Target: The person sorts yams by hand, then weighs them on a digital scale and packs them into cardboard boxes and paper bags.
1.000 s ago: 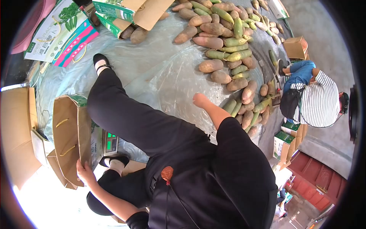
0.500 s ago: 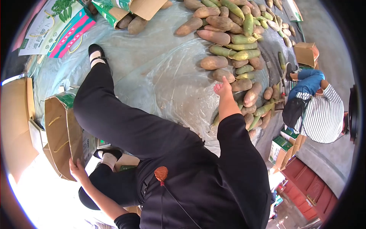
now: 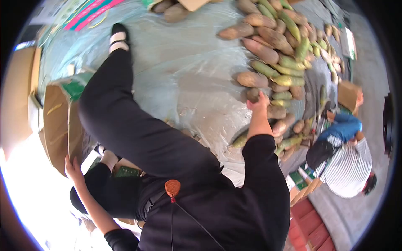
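Observation:
My right hand (image 3: 259,102) is closed around a brown, soil-coated radish (image 3: 253,94) at the near side of the pile; part of it is hidden by my fingers. Beside it lies a larger brown radish (image 3: 252,79), and long green radishes (image 3: 289,80) are mixed through the heap. At the lower left, my left hand (image 3: 73,169) grips the bottom edge of an upright cardboard box (image 3: 56,129) that has rope handles and a green panel. My left fingers are partly hidden by the box wall.
Clear plastic sheeting (image 3: 167,54) covers the floor. A printed pink and green carton (image 3: 90,12) and an open box of radishes (image 3: 176,12) stand at the top left. At right, a person in a striped shirt (image 3: 345,171) bends near more boxes (image 3: 307,190).
My right hand has gone from reaching over the radish to closing around it. My left hand stays on the box. The camera view has shifted; the other person's pose differs slightly.

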A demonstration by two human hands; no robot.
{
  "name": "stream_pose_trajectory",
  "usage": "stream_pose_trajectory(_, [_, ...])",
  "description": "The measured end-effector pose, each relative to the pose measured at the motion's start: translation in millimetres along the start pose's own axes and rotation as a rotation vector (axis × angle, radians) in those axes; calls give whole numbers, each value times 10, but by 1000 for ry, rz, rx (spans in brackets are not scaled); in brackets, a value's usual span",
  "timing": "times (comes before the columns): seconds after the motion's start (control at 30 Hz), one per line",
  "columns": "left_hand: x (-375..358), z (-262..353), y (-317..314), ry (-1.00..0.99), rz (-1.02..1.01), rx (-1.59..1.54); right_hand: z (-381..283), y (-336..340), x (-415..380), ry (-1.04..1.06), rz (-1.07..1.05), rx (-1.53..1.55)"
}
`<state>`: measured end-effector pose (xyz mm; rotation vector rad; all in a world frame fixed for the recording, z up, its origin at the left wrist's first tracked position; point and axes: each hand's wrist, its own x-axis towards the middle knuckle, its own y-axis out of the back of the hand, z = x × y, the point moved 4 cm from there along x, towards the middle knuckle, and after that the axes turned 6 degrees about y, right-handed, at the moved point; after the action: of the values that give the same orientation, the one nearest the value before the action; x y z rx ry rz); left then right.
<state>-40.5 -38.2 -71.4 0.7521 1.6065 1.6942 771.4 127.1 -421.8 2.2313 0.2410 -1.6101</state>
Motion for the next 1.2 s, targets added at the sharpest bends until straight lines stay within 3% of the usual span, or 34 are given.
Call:
stream_pose_trajectory(0.03, [30, 93, 25, 34, -119, -113, -21, 42, 83, 51, -227, -103])
stream_pose_trajectory(0.07, [55, 222, 62, 224, -214, -68, 25, 34, -78, 19, -113, -133])
stream_pose_trajectory(0.13, [19, 206, 57, 151, -142, -90, 73, 97, 55, 69, -429, -223])
stream_pose_trajectory(0.17, [10, 390, 137, 80, -73, 52, 125, 136, -46, 15, -376, -279])
stream_pose_trajectory(0.23, [20, 554, 199, 30, -49, -39, 358, 109, -347, 117, -189, -193])
stream_pose_trajectory(0.37, [24, 660, 260, 12, -50, -116, 608, 5, -665, 217, -248, -430])
stream_pose_trajectory(0.53, [-25, 675, 318, -15, -20, -111, 1044, -742, -2049, 698, -435, -820])
stream_pose_trajectory(0.57, [-23, 668, 324, -3, -53, -118, 1079, -918, -2273, 710, -456, -830])
stream_pose_trajectory(0.7, [-66, 655, 335, 6, -116, -118, 1390, -1756, -3641, 936, -800, -1021])
stream_pose_trajectory(0.77, [-75, 659, 369, 15, -120, -129, 1536, -2148, -4149, 1041, -1162, -918])
stream_pose_trajectory(0.97, [-89, 615, 307, 12, -203, -91, 2799, -2526, -6266, 1237, -1774, -1287])
stream_pose_trajectory(1.0, [-104, 609, 293, -35, -129, -57, 3089, -2525, -6475, 1236, -1861, -1368])
stream_pose_trajectory(1.1, [-93, 605, 327, -4, -163, -99, 3971, -2532, -6689, 1185, -2054, -1676])
stream_pose_trajectory(1.17, [-87, 595, 324, -4, -144, -111, 4541, -2554, -6592, 1524, -2140, -1929])
stream_pose_trajectory(1.2, [-84, 595, 330, -6, -158, -112, 4813, -2548, -6496, 1511, -2143, -2043])
